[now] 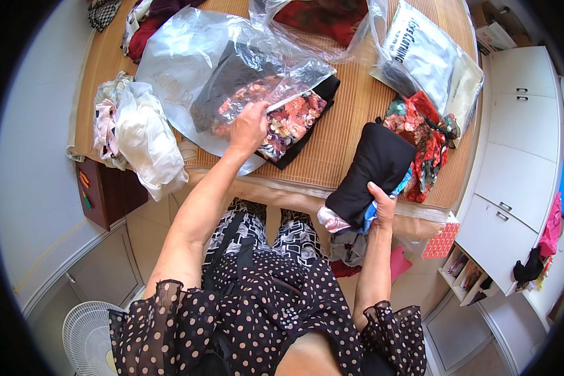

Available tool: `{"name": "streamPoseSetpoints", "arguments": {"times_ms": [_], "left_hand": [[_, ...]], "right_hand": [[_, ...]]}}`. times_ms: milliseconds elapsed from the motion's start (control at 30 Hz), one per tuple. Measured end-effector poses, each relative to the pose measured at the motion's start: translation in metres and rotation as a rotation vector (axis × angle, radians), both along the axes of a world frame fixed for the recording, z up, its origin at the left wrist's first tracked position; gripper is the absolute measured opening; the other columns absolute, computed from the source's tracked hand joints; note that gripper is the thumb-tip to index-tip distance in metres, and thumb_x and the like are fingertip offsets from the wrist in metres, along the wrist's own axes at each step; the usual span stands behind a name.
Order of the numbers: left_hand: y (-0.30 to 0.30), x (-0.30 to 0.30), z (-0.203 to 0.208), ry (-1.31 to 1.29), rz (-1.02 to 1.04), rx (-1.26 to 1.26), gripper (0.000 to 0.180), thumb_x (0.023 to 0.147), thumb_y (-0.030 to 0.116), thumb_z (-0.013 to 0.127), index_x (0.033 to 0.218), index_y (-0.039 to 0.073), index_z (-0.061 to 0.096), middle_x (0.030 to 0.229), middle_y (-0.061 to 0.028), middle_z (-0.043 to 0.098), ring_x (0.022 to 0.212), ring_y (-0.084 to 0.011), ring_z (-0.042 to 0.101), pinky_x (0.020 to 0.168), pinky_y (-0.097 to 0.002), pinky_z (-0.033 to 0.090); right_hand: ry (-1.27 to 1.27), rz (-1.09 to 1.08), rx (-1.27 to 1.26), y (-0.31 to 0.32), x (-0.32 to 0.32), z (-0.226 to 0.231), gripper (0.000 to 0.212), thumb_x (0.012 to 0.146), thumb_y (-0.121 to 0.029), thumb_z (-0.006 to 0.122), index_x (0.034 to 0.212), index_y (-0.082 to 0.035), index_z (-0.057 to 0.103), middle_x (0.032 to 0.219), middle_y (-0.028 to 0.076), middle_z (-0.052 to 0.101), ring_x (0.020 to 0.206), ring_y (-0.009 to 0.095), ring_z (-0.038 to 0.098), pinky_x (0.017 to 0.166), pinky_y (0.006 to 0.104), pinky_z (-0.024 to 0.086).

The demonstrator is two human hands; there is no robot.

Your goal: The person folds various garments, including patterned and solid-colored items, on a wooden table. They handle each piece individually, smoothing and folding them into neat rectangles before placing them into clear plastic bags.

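My left hand (249,130) is closed on the edge of a clear plastic bag (244,69), which lies over folded floral and black clothing (291,125). Part of that clothing sticks out of the bag's opening on the right. In my right hand (382,205) is a bundle of folded clothes (373,169), black on the outside, with blue and pale patterned cloth showing at its lower edge. The thumb presses on the black cloth, and the fingers are hidden beneath. Just right of the bundle lies red and green floral fabric (423,141).
White and pink garments (138,128) are heaped at the table's left edge. Along the far side lie another clear bag with dark red cloth (323,22) and a printed plastic clothing bag (423,59). White cabinets (514,144) stand at right, and a fan (91,335) stands lower left.
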State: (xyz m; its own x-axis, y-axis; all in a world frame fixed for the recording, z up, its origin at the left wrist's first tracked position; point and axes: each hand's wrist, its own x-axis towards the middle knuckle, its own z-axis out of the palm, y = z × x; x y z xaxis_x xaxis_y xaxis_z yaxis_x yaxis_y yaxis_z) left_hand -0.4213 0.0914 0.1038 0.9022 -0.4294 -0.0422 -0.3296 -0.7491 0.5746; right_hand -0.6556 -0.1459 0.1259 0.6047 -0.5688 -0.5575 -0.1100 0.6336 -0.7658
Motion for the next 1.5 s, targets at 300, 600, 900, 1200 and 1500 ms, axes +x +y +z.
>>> {"name": "streamPoseSetpoints", "arguments": {"times_ms": [300,600,900,1200,1500], "left_hand": [[0.012,0.021,0.033,0.226,0.164,-0.3,0.021,0.085,0.022,0.058,0.097,0.006,0.064,0.073,-0.0092,0.065,0.066,-0.0164,0.063,0.062,-0.0284,0.048],[0.004,0.033,0.048,0.183,0.174,-0.465,0.021,0.082,0.021,0.062,0.095,0.005,0.063,0.072,-0.0104,0.062,0.063,-0.0166,0.059,0.06,-0.0296,0.047],[0.028,0.053,0.025,0.624,0.333,-1.036,0.021,0.088,0.019,0.06,0.102,0.004,0.064,0.07,0.0046,0.057,0.063,-0.0029,0.05,0.057,-0.0186,0.043],[0.034,0.004,0.086,0.269,-0.031,-0.683,0.031,0.075,0.0,0.061,0.105,0.007,0.062,0.08,-0.0086,0.056,0.068,-0.0173,0.057,0.062,-0.0271,0.046],[0.048,-0.003,0.082,0.133,-0.006,-0.605,0.031,0.073,-0.002,0.061,0.103,0.006,0.061,0.08,-0.0087,0.057,0.062,-0.0188,0.056,0.057,-0.0279,0.046]], "right_hand": [[-0.079,0.084,-0.032,0.02,0.05,0.061,0.06,0.066,0.008,0.064,0.123,0.002,0.046,0.114,0.011,0.056,0.1,0.023,0.058,0.092,0.0338,0.045],[-0.126,0.069,-0.339,0.159,0.197,-0.051,0.04,0.067,-0.01,0.074,0.102,0.003,0.059,0.093,0.009,0.065,0.081,0.019,0.062,0.074,0.0315,0.049],[-0.031,0.545,-1.093,0.202,0.199,-0.075,0.032,0.07,-0.014,0.067,0.099,-0.003,0.06,0.085,0.02,0.063,0.082,0.038,0.061,0.068,0.0408,0.049],[0.394,0.939,-0.669,0.191,0.31,0.037,0.017,0.061,-0.016,0.066,0.072,-0.003,0.069,0.071,0.016,0.064,0.071,0.032,0.062,0.067,0.0385,0.049],[0.339,1.031,-0.785,0.217,0.343,-0.023,0.044,0.074,-0.029,0.064,0.094,0.01,0.061,0.09,0.022,0.065,0.084,0.028,0.064,0.071,0.0353,0.05]]}}
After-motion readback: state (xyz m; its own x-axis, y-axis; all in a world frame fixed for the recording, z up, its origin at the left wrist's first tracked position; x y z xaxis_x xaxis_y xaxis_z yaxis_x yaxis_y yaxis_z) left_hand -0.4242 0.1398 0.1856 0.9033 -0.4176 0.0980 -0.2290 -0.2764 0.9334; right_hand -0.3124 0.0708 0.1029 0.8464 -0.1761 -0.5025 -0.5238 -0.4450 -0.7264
